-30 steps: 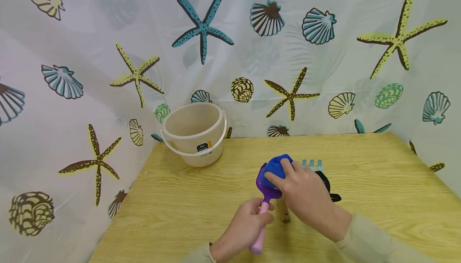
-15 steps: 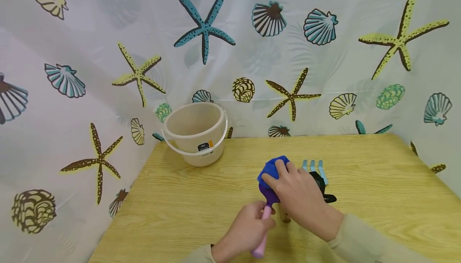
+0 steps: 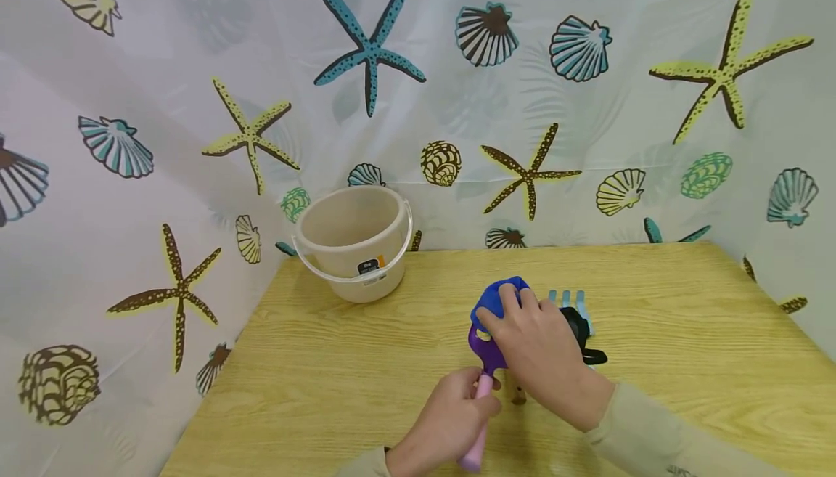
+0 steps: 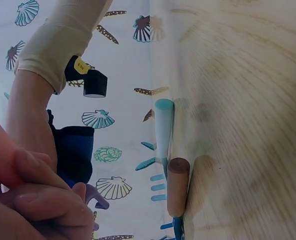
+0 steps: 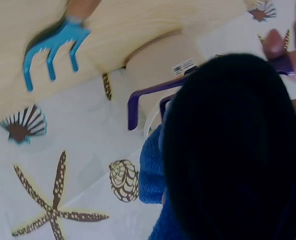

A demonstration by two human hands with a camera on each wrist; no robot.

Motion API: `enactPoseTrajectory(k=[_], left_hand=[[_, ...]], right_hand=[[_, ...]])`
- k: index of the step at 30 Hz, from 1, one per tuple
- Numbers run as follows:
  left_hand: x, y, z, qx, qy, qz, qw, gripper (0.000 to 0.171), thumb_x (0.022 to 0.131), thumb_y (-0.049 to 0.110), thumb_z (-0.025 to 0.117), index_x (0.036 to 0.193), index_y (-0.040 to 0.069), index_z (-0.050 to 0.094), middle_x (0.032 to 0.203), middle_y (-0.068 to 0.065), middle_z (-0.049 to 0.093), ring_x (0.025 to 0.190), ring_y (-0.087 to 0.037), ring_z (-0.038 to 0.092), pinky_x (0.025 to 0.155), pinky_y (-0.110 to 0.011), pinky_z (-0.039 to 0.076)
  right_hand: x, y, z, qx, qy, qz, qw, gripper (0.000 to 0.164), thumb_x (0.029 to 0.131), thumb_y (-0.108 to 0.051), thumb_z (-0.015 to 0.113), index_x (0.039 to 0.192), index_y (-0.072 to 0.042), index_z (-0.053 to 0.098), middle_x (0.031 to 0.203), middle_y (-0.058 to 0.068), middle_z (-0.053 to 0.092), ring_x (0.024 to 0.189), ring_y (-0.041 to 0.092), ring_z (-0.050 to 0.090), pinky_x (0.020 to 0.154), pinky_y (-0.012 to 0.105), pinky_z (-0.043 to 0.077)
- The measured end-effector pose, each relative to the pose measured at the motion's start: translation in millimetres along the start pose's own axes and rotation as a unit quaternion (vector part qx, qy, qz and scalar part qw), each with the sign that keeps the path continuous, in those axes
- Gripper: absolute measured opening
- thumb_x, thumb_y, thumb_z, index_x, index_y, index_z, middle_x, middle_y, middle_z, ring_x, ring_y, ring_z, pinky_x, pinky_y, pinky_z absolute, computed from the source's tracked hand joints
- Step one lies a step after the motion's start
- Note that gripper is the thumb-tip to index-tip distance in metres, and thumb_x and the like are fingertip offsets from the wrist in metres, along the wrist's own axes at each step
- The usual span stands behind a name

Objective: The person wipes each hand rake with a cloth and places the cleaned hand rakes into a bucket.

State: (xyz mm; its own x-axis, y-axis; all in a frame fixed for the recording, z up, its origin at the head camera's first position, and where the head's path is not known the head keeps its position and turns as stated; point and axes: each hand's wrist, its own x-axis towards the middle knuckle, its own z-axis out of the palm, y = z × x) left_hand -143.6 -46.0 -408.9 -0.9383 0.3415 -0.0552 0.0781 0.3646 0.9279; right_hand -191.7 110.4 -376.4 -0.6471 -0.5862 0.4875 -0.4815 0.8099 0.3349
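Note:
My left hand (image 3: 447, 419) grips the pink handle of a purple hand rake (image 3: 485, 352), which is held above the table with its head pointing away from me. My right hand (image 3: 542, 343) holds a blue cloth (image 3: 491, 303) bunched over the rake's head, covering much of it. Bent purple tines (image 5: 133, 111) stick out beside the cloth in the right wrist view. From the left wrist, the cloth appears just beyond the left hand's fingers.
Beneath my hands lie a blue rake (image 5: 51, 47) with a wooden handle (image 4: 178, 187) and another tool with a pale handle (image 4: 164, 127). A beige bucket (image 3: 346, 263) stands at the back left. A patterned curtain (image 3: 418, 99) encloses the wooden table (image 3: 313, 390).
The cloth and right hand slide down-left along the rake's head, then slightly back up. The rake turns a little, while the left hand keeps its grip on the handle.

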Motion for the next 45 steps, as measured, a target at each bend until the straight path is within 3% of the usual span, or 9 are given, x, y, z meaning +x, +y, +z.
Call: enactPoseTrajectory(k=[5,9,13,18,24,28,36,45], left_hand=[[4.6,-2.2,-2.9,-0.002,0.001,-0.006,1.0000,0.023,0.080,0.017,0.061,0.101,0.007,0.065,0.078,0.001,0.062,0.059,-0.011,0.053,0.054,-0.028,0.046],[9.0,-2.4,-6.3,-0.018,0.004,-0.002,0.9998,0.024,0.083,0.016,0.060,0.103,0.005,0.064,0.079,-0.001,0.062,0.060,-0.012,0.053,0.055,-0.028,0.045],[12.3,-2.2,-9.3,-0.031,0.005,0.005,0.9995,0.021,0.082,0.014,0.060,0.100,0.005,0.066,0.076,-0.002,0.061,0.059,-0.012,0.053,0.054,-0.028,0.044],[18.1,-6.7,-14.8,-0.030,0.015,-0.012,0.9994,0.024,0.084,0.018,0.061,0.104,0.007,0.065,0.080,-0.005,0.061,0.061,-0.014,0.054,0.053,-0.028,0.045],[21.5,-8.0,-17.3,-0.016,0.016,-0.027,0.9994,0.027,0.086,0.021,0.060,0.109,0.008,0.064,0.082,-0.006,0.061,0.063,-0.015,0.055,0.054,-0.029,0.047],[21.8,-8.4,-17.7,-0.009,0.017,-0.036,0.9992,0.026,0.086,0.022,0.060,0.108,0.008,0.064,0.076,-0.006,0.062,0.059,-0.014,0.056,0.050,-0.027,0.047],[19.1,-8.1,-17.3,-0.055,0.002,-0.045,0.9974,0.013,0.089,0.019,0.059,0.092,0.007,0.062,0.057,-0.005,0.060,0.046,-0.014,0.054,0.038,-0.023,0.043],[21.2,-6.0,-18.6,-0.106,0.008,-0.027,0.9940,0.011,0.089,0.010,0.057,0.093,0.001,0.060,0.062,-0.003,0.054,0.049,-0.011,0.049,0.040,-0.023,0.040]], right_hand=[[-2.7,-1.5,-6.9,0.083,-0.035,0.000,0.996,0.053,0.065,-0.024,0.085,0.114,-0.023,0.066,0.111,0.024,0.055,0.091,0.040,0.054,0.060,0.051,0.057],[-3.2,-2.8,-11.6,0.107,-0.033,-0.014,0.994,0.055,0.062,-0.017,0.085,0.115,-0.024,0.068,0.111,0.024,0.057,0.089,0.038,0.056,0.054,0.048,0.058],[-5.0,-2.7,-13.6,0.103,-0.039,-0.018,0.994,0.053,0.062,-0.018,0.085,0.113,-0.023,0.069,0.110,0.024,0.057,0.087,0.038,0.057,0.054,0.046,0.058],[-11.4,-0.9,-14.8,0.110,-0.072,-0.014,0.991,0.066,0.052,-0.026,0.090,0.114,-0.023,0.069,0.114,0.026,0.057,0.084,0.038,0.058,0.052,0.044,0.057],[-9.3,4.5,-7.9,0.085,-0.058,-0.011,0.995,0.052,0.065,-0.013,0.081,0.115,-0.024,0.070,0.116,0.028,0.058,0.086,0.039,0.059,0.047,0.042,0.057],[-8.1,9.5,0.2,0.072,-0.047,-0.002,0.996,0.050,0.067,-0.010,0.077,0.114,-0.023,0.070,0.114,0.027,0.058,0.084,0.039,0.058,0.043,0.039,0.055],[-8.6,17.7,9.1,0.066,-0.061,0.035,0.995,0.046,0.072,-0.015,0.080,0.117,-0.021,0.069,0.118,0.028,0.057,0.092,0.043,0.057,0.051,0.046,0.058],[-14.3,5.6,-6.0,0.092,-0.046,0.006,0.995,0.055,0.063,-0.015,0.084,0.116,-0.022,0.069,0.115,0.028,0.058,0.088,0.041,0.057,0.048,0.043,0.057]])
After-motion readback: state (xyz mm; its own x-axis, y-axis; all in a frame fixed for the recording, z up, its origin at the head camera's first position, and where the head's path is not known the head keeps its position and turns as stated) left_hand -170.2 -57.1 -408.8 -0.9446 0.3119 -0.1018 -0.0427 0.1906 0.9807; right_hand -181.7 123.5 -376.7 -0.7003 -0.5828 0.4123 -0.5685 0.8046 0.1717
